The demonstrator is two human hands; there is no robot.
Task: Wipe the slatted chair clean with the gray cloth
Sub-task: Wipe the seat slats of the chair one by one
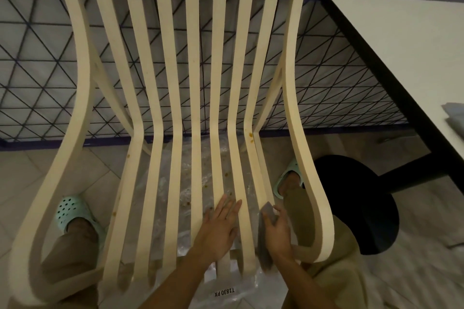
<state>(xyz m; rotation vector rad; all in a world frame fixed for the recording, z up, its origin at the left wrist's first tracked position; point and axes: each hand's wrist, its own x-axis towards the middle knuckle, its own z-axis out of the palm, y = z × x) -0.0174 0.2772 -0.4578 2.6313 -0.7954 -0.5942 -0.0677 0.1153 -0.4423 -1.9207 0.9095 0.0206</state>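
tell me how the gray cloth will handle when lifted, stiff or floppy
Probably floppy: the cloth drapes along a slat under the right hand. Likely light, since one hand's curled fingers hold it.

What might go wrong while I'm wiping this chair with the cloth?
1. Brown spots sit at the bend of a right-side slat, well away from the cloth. Wiping only the front of the chair would probably miss them.
2. The right hand grips the cloth beside open gaps between slats. If it slips, it may drop through onto the plastic sheet underneath.
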